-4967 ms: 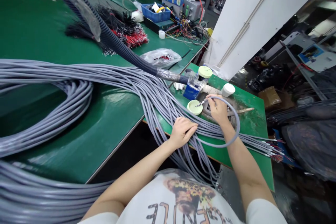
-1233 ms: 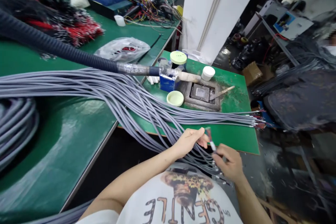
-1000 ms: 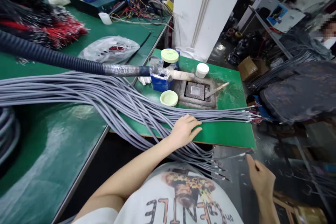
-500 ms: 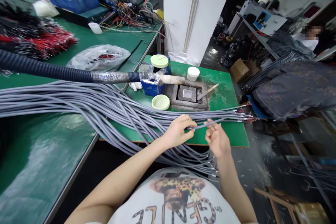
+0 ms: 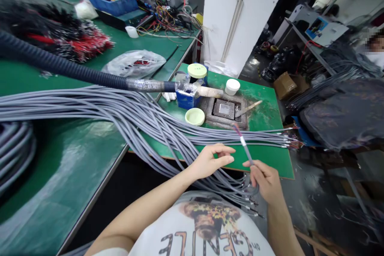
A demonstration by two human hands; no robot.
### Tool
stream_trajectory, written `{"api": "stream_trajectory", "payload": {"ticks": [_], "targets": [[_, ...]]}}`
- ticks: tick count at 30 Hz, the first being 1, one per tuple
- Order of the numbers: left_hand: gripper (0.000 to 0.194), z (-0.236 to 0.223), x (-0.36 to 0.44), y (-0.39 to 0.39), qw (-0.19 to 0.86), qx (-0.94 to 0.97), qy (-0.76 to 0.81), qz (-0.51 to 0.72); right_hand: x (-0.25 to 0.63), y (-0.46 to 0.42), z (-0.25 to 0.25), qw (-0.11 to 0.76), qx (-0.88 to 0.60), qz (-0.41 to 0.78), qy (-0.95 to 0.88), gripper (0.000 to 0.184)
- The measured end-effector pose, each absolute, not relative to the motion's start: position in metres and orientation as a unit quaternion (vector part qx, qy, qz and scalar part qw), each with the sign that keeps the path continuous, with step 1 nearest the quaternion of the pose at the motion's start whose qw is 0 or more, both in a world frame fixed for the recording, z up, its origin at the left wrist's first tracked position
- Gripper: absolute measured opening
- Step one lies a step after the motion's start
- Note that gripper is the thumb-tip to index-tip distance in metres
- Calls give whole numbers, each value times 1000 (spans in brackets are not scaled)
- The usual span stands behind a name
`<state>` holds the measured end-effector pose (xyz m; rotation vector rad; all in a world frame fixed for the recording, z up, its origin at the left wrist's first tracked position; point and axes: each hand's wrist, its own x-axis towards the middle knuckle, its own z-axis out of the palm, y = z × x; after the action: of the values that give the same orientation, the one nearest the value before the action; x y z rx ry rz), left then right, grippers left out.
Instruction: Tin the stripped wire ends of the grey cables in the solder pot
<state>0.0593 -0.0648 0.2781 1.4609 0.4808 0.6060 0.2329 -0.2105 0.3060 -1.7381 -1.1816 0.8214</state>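
Cable, the single grey one: where is it?

Up in the right hand, tilted, its far end pointing over the green mat. Near that end there's a white band and a reddish tip.

How are those fingers set?

Closed on it. Thumb and fingertips pinch the cable low down, and the rest stands clear of the mat.

And the left hand?

Open, its fingers stretched out towards that cable, but not touching it. I can't tell whether its underside touches the bundle of grey cables beneath.

Where does that bundle run?

It fans across the long table and onto the mat, with one lot of ends lying to the right and more hanging past the mat's near edge, just below the right hand.

What's on the mat further up?

A pale green lid, a white lid, a blue box, and a square metal plate set in a crusted block, with a spatula beside it. A black corrugated hose runs in over the table and ends at the box.
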Motion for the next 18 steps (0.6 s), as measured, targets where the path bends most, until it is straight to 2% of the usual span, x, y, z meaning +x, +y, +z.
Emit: {"api": "stream_trajectory", "payload": {"ticks": [4,8,14,18], "targets": [[31,277,61,-65,776,510,240,285,215,-203,309,349,-678,356,-540,28],[29,274,58,-65,802,446,248,310,213,-197,315,305,-656,380,-576,28],[30,275,52,-71,836,435,182,282,206,-180,314,320,-624,432,-567,31],[28,274,52,-73,806,476,188,298,199,-167,321,300,-683,322,-583,22]]}}
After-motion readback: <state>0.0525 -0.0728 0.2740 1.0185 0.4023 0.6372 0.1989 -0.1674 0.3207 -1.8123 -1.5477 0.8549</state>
